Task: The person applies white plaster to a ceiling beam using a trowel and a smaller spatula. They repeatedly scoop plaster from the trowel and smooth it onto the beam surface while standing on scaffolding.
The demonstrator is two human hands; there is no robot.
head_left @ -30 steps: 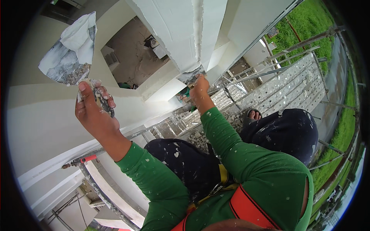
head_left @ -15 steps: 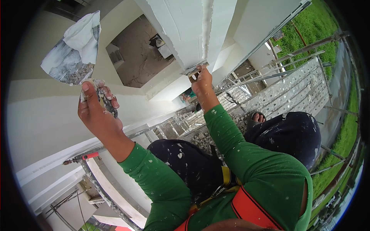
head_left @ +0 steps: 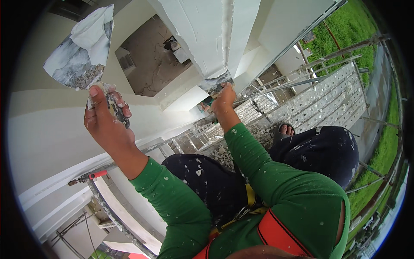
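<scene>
My left hand (head_left: 108,114) is closed on the handle of a wide putty knife (head_left: 79,49), raised at the upper left with a white lump of putty and some grey grit on its blade. My right hand (head_left: 225,100) grips a second putty knife (head_left: 213,81), its grey blade against the white wall column (head_left: 198,30) at the bottom of a vertical strip of wet white putty (head_left: 225,39). Both sleeves are green and spattered with white, as are my dark trousers.
A perforated scaffold plank (head_left: 323,99) with railings (head_left: 375,39) runs along the right, above grass (head_left: 345,21) and a wet path. My sandalled foot (head_left: 284,129) rests near debris. A scaffold pipe (head_left: 105,203) crosses lower left. A wall opening (head_left: 146,56) shows a floor. A person (head_left: 205,106) is partly visible below.
The right knife's blade has tilted edge-on and back to showing its face, with my right hand shifting slightly along the column. The raised knife in my left hand has moved a little upward.
</scene>
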